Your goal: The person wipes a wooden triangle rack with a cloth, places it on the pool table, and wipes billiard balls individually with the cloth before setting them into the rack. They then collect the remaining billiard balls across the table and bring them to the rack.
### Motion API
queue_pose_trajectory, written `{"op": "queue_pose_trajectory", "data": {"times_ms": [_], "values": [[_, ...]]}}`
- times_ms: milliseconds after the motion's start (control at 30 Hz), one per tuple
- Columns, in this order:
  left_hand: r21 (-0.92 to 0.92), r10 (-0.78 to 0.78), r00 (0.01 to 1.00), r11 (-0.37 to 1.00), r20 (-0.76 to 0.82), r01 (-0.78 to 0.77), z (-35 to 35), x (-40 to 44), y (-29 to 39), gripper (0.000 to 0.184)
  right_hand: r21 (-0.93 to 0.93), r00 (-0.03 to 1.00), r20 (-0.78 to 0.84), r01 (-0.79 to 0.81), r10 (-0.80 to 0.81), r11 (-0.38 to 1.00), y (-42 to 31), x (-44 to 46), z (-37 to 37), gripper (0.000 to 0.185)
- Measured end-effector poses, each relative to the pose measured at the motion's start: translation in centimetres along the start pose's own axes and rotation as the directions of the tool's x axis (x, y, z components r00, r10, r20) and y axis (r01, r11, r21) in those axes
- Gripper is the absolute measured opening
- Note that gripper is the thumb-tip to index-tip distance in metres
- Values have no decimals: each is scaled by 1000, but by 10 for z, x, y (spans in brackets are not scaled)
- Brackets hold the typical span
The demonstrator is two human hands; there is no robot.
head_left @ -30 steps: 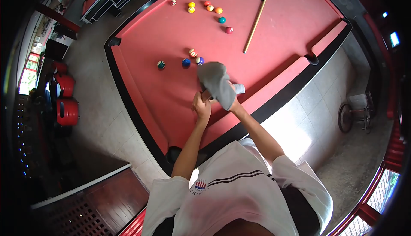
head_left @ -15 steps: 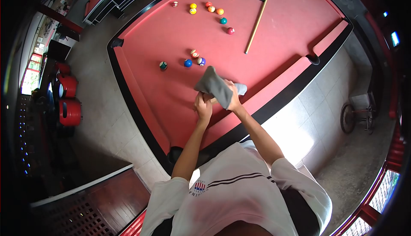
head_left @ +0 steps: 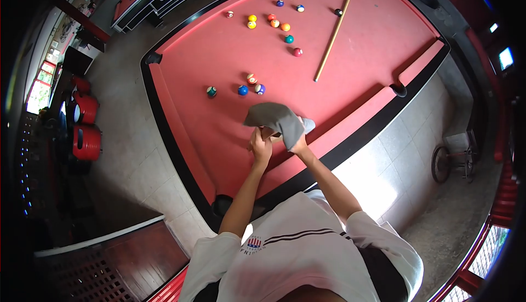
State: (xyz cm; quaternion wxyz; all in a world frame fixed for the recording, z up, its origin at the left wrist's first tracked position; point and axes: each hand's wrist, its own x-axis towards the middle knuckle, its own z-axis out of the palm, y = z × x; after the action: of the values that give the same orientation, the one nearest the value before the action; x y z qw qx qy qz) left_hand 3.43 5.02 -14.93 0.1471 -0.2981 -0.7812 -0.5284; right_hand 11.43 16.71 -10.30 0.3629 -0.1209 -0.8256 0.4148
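Over the near end of the pink-clothed pool table [head_left: 189, 137], my right hand [head_left: 300, 144] grips a grey cloth [head_left: 274, 118]. The cloth drapes forward and leftward, above my left hand. My left hand [head_left: 262, 147] is closed on a small wooden piece [head_left: 267, 132], mostly hidden by the cloth and fingers, so its full shape does not show. A pale bluish-white end [head_left: 309, 125] sticks out beyond my right hand; I cannot tell what it belongs to. Just past the cloth lie a blue ball [head_left: 243, 90], a purple-striped ball [head_left: 259, 89], an orange-striped ball [head_left: 252, 79] and a green-striped ball [head_left: 211, 91].
Several more balls, including a yellow one [head_left: 252, 18] and a dark red one [head_left: 297, 52], lie farther up the table. A long cue [head_left: 333, 33] rests there, beside the black ball [head_left: 338, 12]. Red chairs [head_left: 86, 142] stand left, and a wheeled object [head_left: 441, 164] right.
The grey cloth has swung and now droops in a rounder fold over my left hand. Table and balls sit lower in view as my head shifted; the balls keep their arrangement.
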Motion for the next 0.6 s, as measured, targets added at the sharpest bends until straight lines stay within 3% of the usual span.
{"op": "queue_pose_trajectory", "data": {"times_ms": [67, 100, 133, 200, 300, 367, 433, 500, 600], "values": [[6, -44, 996, 999, 71, 44, -5, 5, 7, 15, -139, 999, 7, 48, -47, 989, 50, -17, 5, 36], [30, -43, 997, 999, 58, 41, -5, 6, 9, 16, -299, 980, 149, -83, 132, 951, 63, -14, -6, 37], [33, -34, 998, 999, 48, 33, -6, 8, 12, 16, -123, 991, 42, -117, 123, 985, 61, -8, -14, 37], [34, -18, 999, 999, 31, 17, -8, 10, 19, 17, -355, 996, 72, 66, -43, 933, 109, -27, -15, 29], [4, -45, 999, 999, 24, 45, -5, 14, 14, 18, -243, 946, 233, -167, 225, 955, 114, -11, -19, 30], [-6, -49, 998, 999, 28, 49, -2, 17, 11, 18, -235, 993, 93, 98, -78, 967, 56, 11, -25, 33], [-4, -56, 997, 998, 49, 56, -4, 14, 11, 18, -58, 997, 21, 78, -77, 995, 31, 9, -7, 34], [21, -46, 997, 999, 59, 45, -4, 9, 7, 19, -129, 990, -11, 139, -142, 982, 17, 4, 4, 34], [33, -40, 997, 999, 72, 37, -7, 8, 9, 15, -44, 994, -77, 76, -79, 996, 40, -8, 12, 31]]}}
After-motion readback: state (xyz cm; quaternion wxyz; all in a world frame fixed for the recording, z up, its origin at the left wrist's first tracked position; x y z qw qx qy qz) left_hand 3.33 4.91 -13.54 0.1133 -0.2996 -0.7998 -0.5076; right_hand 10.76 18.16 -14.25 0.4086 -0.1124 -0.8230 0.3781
